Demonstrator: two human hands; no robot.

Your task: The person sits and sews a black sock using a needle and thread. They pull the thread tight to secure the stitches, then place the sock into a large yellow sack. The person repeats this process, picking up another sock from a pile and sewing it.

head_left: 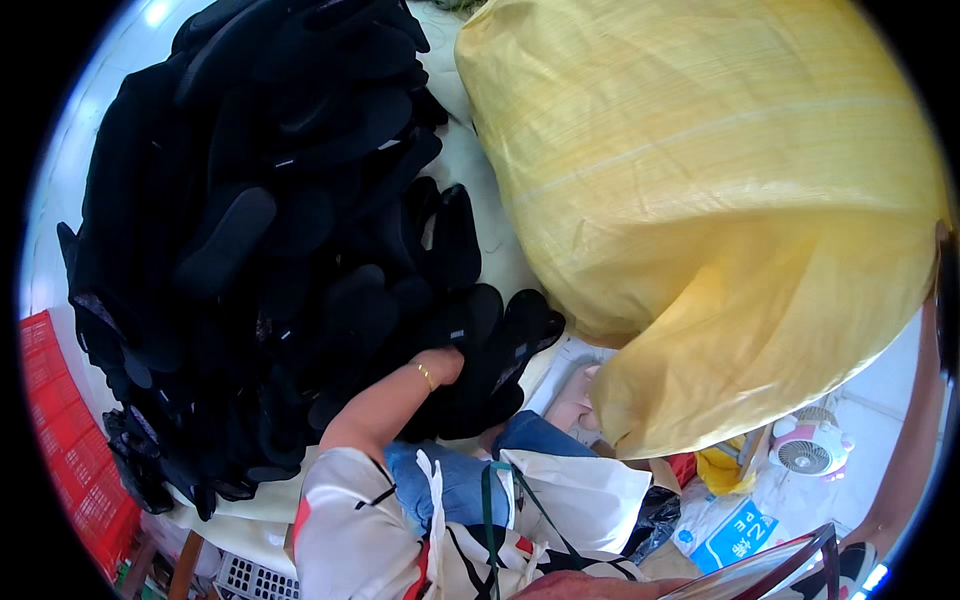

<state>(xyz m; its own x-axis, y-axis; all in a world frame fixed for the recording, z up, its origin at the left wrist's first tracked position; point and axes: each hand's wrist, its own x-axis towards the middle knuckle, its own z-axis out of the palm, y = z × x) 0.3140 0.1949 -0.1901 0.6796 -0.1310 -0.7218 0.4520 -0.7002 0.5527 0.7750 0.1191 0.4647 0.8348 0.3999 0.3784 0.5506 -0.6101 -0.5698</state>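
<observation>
My left hand (440,366), with a gold bracelet at the wrist, reaches into the near right side of a large heap of black shoes (345,315). They look like soft slip-on cloth shoes, a few with small white labels. Dark shoes hide its fingers, so a grip cannot be made out. A black shoe (470,312) lies just beyond the knuckles. At the far right rim, my right hand (942,245) is raised beside a big yellow woven sack (720,200); it is mostly cut off, with a dark band below it.
The full sack bulges to the right of the heap, its loose edge hanging low. A red plastic basket (75,455) stands at the left, a white crate (255,580) near the lower edge. A pink-and-white fan (805,455) and a blue-and-white bag (735,535) are at the lower right.
</observation>
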